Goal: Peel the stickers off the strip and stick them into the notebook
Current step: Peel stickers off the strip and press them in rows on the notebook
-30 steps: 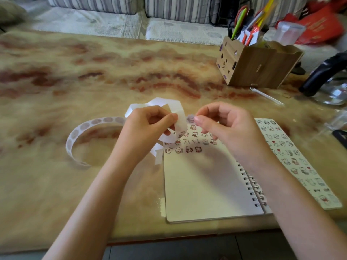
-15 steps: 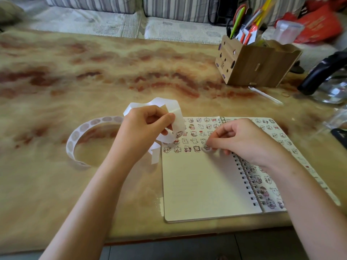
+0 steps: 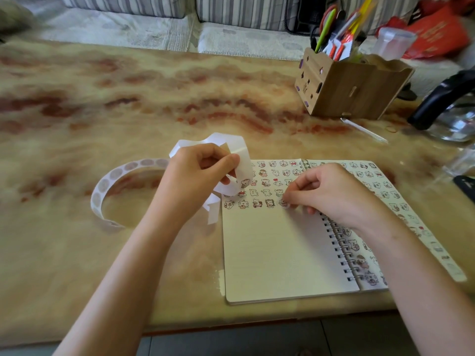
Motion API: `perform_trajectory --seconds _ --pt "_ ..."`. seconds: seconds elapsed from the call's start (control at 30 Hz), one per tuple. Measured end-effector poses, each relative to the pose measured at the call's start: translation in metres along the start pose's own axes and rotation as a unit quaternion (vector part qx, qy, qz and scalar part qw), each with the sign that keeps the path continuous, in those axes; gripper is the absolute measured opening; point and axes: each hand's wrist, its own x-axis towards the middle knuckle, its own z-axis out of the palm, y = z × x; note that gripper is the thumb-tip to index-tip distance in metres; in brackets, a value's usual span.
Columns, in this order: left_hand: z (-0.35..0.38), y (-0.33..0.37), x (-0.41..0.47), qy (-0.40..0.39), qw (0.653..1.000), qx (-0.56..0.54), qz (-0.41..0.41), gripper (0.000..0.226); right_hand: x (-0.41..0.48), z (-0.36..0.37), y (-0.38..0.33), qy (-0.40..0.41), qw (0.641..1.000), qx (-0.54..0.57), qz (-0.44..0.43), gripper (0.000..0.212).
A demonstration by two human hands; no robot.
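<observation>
An open spiral notebook (image 3: 282, 253) lies on the table with rows of small cartoon stickers across the top of its left page. My right hand (image 3: 331, 194) rests on that page, its curled thumb and forefinger pinching a sticker (image 3: 283, 203) down at the right end of the lowest row. My left hand (image 3: 198, 176) hovers at the notebook's upper left corner and grips the white sticker strip (image 3: 239, 155), which loops above and below the fingers. The strip's long tail (image 3: 108, 181), dotted with round stickers, curves away to the left on the table.
A wooden pen holder (image 3: 352, 88) with pens and scissors stands at the back right. A black-handled glass object (image 3: 447, 104) lies at the right edge, with a thin stick (image 3: 365, 129) before the holder. A striped sofa (image 3: 244, 9) runs behind the table.
My right hand came down from beside the strip, carrying a sticker to the left page, and now holds it at the end of the lowest row. My left hand has kept its grip on the strip.
</observation>
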Motion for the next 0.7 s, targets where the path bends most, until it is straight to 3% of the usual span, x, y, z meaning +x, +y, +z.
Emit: perform_trajectory --seconds 0.5,0.7 --pt "0.001 0.0 0.0 -0.003 1.0 0.0 -0.005 0.019 0.0019 0.0043 0.0005 0.019 0.998 -0.062 -0.007 0.01" --pt "0.0016 0.0001 0.0001 -0.002 1.0 0.003 -0.009 0.019 0.0014 0.0031 0.0002 0.038 0.991 -0.125 -0.031 0.025"
